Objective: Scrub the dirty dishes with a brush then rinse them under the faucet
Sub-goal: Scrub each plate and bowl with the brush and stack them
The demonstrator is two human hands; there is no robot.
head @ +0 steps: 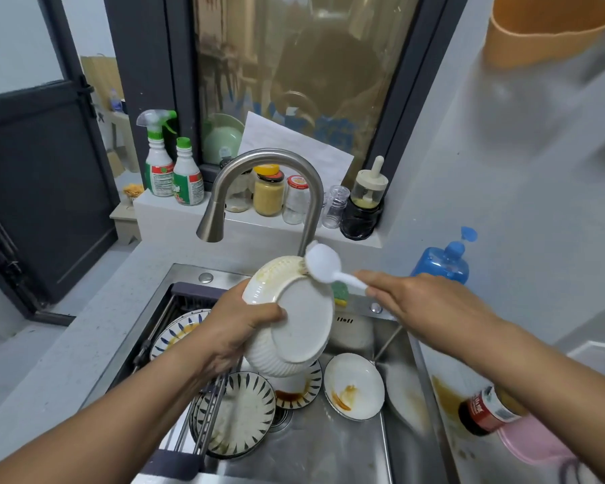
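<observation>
Steel sink (329,459): left hand (238,326) grip round ribbed white bowl (301,326); right hand (423,305) grip pinching white plastic brush (323,265) at rim.

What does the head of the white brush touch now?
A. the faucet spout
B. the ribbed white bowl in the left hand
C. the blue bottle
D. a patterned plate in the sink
B: the brush, gripped by the right hand, rests on the upper edge of the ribbed white bowl that the left hand holds.

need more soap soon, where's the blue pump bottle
Head view, right side: the blue pump bottle stands behind the sink, just beyond the right hand gripping the brush.
</observation>
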